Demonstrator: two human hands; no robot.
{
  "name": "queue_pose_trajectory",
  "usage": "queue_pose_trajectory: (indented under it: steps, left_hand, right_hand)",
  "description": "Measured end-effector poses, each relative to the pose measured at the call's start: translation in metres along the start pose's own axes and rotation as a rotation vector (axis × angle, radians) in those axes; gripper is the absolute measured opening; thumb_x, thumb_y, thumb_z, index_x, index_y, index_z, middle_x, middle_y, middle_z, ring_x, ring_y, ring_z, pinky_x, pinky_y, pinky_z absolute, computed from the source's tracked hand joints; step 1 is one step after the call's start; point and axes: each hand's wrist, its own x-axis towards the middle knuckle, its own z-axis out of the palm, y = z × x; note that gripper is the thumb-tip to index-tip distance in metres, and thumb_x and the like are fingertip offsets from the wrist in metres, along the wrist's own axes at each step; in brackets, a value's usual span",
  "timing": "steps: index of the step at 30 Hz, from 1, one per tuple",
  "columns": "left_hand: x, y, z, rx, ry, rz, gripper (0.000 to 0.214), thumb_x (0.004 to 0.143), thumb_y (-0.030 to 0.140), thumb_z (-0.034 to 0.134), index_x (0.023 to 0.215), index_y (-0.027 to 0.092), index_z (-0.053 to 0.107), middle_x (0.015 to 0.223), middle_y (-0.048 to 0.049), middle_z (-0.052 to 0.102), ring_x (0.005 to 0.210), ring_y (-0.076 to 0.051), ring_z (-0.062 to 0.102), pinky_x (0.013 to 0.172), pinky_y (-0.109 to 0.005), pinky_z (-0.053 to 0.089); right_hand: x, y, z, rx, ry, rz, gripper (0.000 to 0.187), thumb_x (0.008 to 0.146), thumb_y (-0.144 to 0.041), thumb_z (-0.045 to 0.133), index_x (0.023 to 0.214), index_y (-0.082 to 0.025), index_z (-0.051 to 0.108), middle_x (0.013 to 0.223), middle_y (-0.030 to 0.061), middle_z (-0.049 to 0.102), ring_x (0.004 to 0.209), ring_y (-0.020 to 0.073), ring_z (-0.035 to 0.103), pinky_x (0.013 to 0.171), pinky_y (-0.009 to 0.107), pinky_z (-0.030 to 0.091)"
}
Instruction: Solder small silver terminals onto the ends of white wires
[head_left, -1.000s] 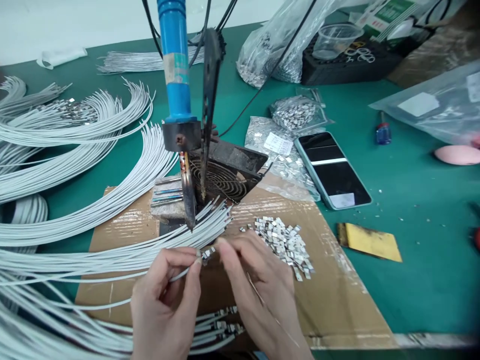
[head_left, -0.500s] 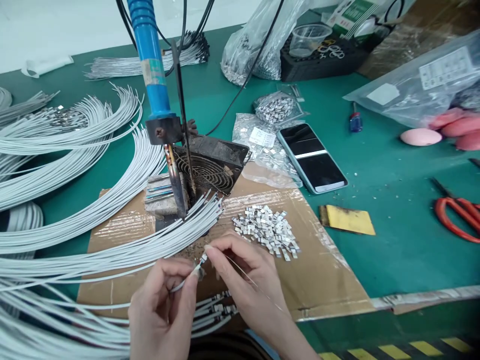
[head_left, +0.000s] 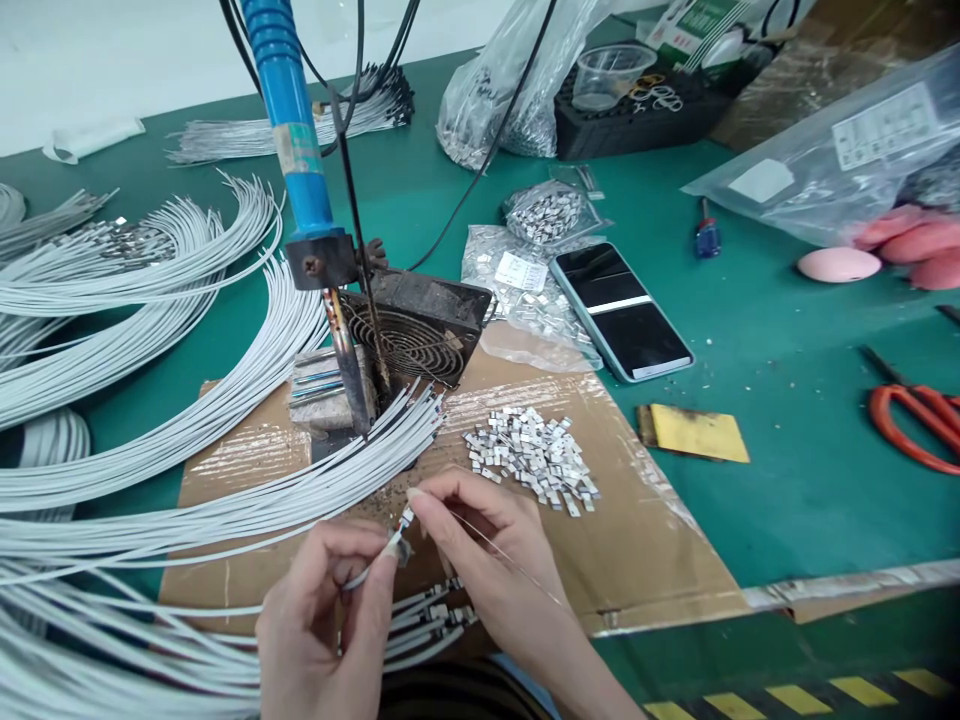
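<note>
Between thumb and forefinger, my left hand (head_left: 330,610) pinches a white cable (head_left: 358,578) close to its stripped end. My right hand (head_left: 487,560) is closed on a small metal connector (head_left: 407,517) that meets the cable's coloured wires. A thin wire (head_left: 506,556), which looks like solder, runs out of the right hand along the wrist. Just behind the hands lies a bundle of white cables (head_left: 300,510) with bared tips. To the right is a pile of small connectors (head_left: 532,460) on the cardboard (head_left: 645,550). Cables with connectors fitted (head_left: 442,620) lie beneath my hands.
A blue-handled soldering iron (head_left: 296,150) stands tip down, its tip near the cable bundle. Behind it sits a dark fan (head_left: 420,330). A phone (head_left: 622,310), yellow sponge (head_left: 697,432), red-handled scissors (head_left: 915,410) and screwdriver (head_left: 706,232) lie rightward. Coiled cables (head_left: 112,370) fill the left.
The whole view has shifted slightly. Both hands keep their grips, with the connector and cable end held together in nearly the same place.
</note>
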Motion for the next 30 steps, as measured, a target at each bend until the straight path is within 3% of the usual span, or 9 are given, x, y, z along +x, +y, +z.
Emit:
queue_pose_trajectory:
  steps: [17,21,24,26,28,29,30]
  left_hand:
    - [0.001,0.005,0.000,0.002,-0.016,-0.082,0.019,0.087,0.039,0.080,0.078,0.023,0.076,0.069,0.0023,0.070,0.067,-0.013,0.069,0.068,-0.015,0.056]
    - [0.001,-0.003,-0.002,0.012,-0.073,-0.045,0.017,0.090,0.039,0.077,0.081,0.024,0.076,0.070,0.0017,0.071,0.066,-0.015,0.069,0.066,-0.017,0.058]
    - [0.004,-0.020,-0.011,0.137,-0.135,0.140,0.015,0.092,0.034,0.075,0.081,0.025,0.078,0.080,-0.0025,0.076,0.077,-0.019,0.075,0.068,-0.021,0.059]
    - [0.007,-0.034,-0.021,0.315,-0.109,0.384,0.008,0.089,0.028,0.078,0.082,0.027,0.082,0.096,-0.0050,0.080,0.089,-0.022,0.076,0.089,-0.027,0.057]
    - [0.008,-0.045,-0.031,0.411,-0.148,0.535,0.005,0.086,0.023,0.080,0.083,0.026,0.082,0.094,-0.0046,0.080,0.084,-0.020,0.077,0.087,-0.024,0.057]
    - [0.006,-0.049,-0.035,0.430,-0.221,0.576,0.002,0.086,0.025,0.081,0.084,0.026,0.081,0.091,-0.0033,0.080,0.072,-0.016,0.076,0.072,-0.019,0.057]
    - [0.003,-0.051,-0.039,0.423,-0.207,0.544,0.006,0.088,0.027,0.080,0.082,0.027,0.080,0.089,-0.0027,0.080,0.064,-0.014,0.074,0.062,-0.018,0.055]
  right_hand:
    - [-0.001,0.002,0.002,0.037,0.024,0.038,0.028,0.095,-0.029,0.071,0.069,-0.020,0.069,0.062,-0.0042,0.059,0.056,0.0101,0.047,0.054,0.021,0.040]
    - [-0.004,0.001,-0.004,0.071,0.062,0.051,0.025,0.095,-0.037,0.073,0.078,-0.021,0.078,0.068,-0.0016,0.067,0.055,0.0096,0.053,0.055,0.021,0.046]
    - [-0.008,-0.003,-0.032,0.186,0.065,0.089,0.046,0.100,-0.059,0.059,0.093,-0.023,0.087,0.078,0.0057,0.077,0.061,0.0157,0.067,0.055,0.026,0.055]
    - [-0.011,-0.008,-0.066,0.167,0.141,0.138,0.067,0.099,-0.072,0.044,0.093,-0.021,0.088,0.077,0.0105,0.080,0.063,0.0223,0.072,0.053,0.033,0.059]
    - [-0.013,-0.014,-0.105,-0.143,0.418,0.109,0.071,0.096,-0.075,0.042,0.083,-0.020,0.087,0.069,0.0104,0.077,0.058,0.0240,0.070,0.049,0.036,0.057]
    - [-0.013,-0.018,-0.124,-0.257,0.543,0.084,0.064,0.094,-0.072,0.051,0.082,-0.019,0.085,0.074,0.0111,0.078,0.063,0.0248,0.070,0.055,0.038,0.058]
    - [-0.013,-0.022,-0.142,-0.340,0.646,0.064,0.054,0.092,-0.067,0.059,0.083,-0.020,0.084,0.079,0.0101,0.078,0.066,0.0242,0.069,0.059,0.038,0.057]
